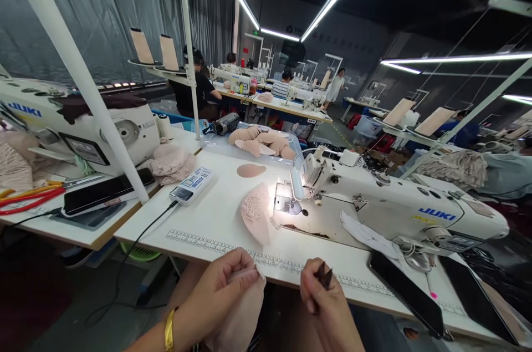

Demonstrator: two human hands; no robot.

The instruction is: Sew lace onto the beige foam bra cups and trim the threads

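Observation:
My left hand [218, 292] is closed on a piece of pale pink fabric [241, 319] that hangs below the table's front edge. A gold bangle sits on that wrist. My right hand [324, 299] is closed in a pinch on small dark thread snips [323, 274], their tips pointing up. Both hands sit in front of the white table [216, 219], near its printed ruler strip. A lace bra cup [255, 212] lies beside the needle area of the white JUKI sewing machine [394, 205].
A clear tray of beige bra cups [260, 141] stands at the back of the table, one loose cup [250, 171] before it. A phone [405, 291] lies at the right front edge, a power bank [192, 185] with cable on the left. Other workers sit at machines behind.

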